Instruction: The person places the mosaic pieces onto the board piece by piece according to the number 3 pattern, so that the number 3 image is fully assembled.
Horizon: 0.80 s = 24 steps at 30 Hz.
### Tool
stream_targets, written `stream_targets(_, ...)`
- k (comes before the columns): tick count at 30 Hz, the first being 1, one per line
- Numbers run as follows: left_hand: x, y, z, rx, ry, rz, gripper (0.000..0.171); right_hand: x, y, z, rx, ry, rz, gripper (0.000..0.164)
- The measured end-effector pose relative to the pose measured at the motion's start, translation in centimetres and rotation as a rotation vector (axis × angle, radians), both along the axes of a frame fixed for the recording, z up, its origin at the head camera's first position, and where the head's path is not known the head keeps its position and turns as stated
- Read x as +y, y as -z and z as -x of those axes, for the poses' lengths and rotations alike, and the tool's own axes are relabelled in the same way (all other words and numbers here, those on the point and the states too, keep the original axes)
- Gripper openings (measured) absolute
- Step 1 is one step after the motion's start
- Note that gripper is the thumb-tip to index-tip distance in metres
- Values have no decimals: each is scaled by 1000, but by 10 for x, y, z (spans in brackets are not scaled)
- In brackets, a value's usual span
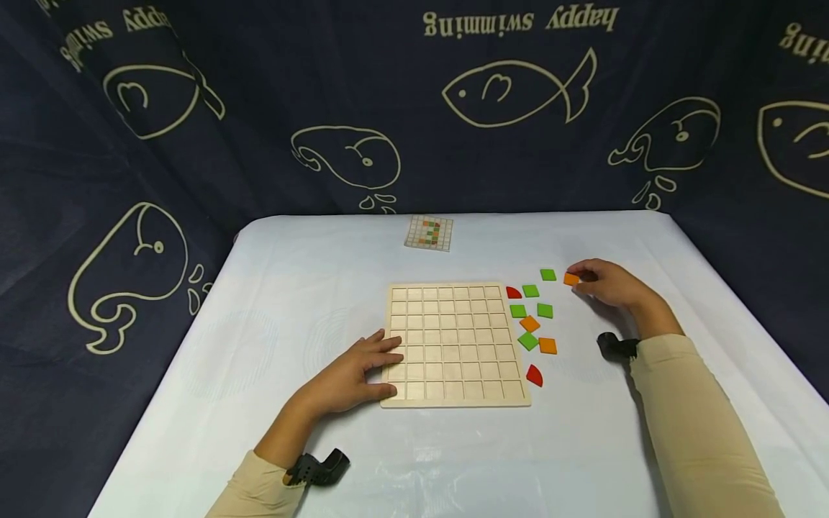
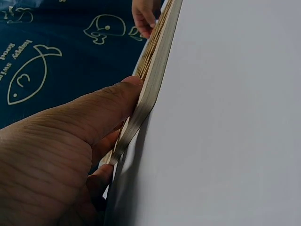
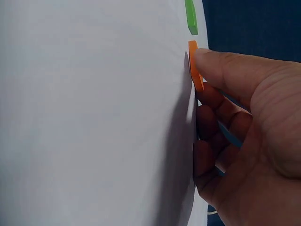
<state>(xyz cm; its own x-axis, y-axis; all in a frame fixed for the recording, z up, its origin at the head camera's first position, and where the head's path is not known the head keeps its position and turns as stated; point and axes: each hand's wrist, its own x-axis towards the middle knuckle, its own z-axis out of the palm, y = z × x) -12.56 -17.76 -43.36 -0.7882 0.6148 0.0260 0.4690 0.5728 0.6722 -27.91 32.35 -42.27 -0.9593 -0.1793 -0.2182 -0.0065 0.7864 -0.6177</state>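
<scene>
My right hand (image 1: 609, 282) pinches an orange square tile (image 1: 571, 279) between thumb and fingers, low over the table at the right. The right wrist view shows the thumb against this orange tile (image 3: 193, 61), beside a green tile (image 3: 191, 18). With spread fingers, my left hand (image 1: 352, 374) rests on the left edge of a pale wooden grid board (image 1: 453, 345). In the left wrist view its thumb lies against the side of the board (image 2: 151, 89). No pieces sit in the board's squares.
Right of the board lie several green tiles (image 1: 545, 310), orange tiles (image 1: 547, 346) and two red quarter-round pieces (image 1: 534, 375). A small pattern card (image 1: 429, 233) lies behind the board on the white table (image 1: 311, 259). A dark printed cloth (image 1: 414, 173) hangs behind.
</scene>
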Motion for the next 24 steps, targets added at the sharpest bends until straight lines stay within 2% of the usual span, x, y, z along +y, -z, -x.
stream_targets(17, -1, 0, 0, -3, 2, -8, 54, -5, 2, 3, 29, -27, -67, 37)
stream_targets(24, -1, 0, 0, -1, 2, -12, 53, -4, 1, 2, 14, -17, -52, 35)
